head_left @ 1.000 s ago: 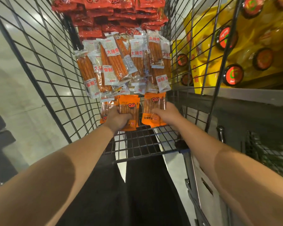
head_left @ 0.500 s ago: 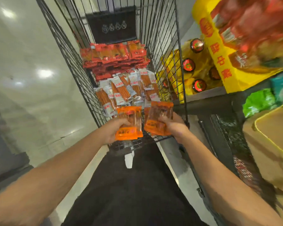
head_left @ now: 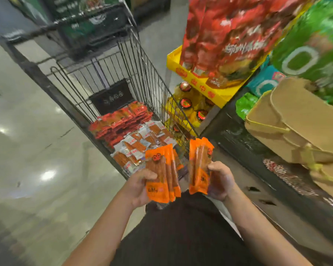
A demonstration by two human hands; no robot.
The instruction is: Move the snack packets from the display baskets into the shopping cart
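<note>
Now your shopping cart stands ahead of you, and beside its right wall is the display shelf with a yellow tray. Inside the cart, red packets lie toward the far end and clear-wrapped snack packets fill the near end. Your left hand grips a bundle of orange packets above the cart's near edge. Your right hand grips a second orange bundle just beside it, upright.
</note>
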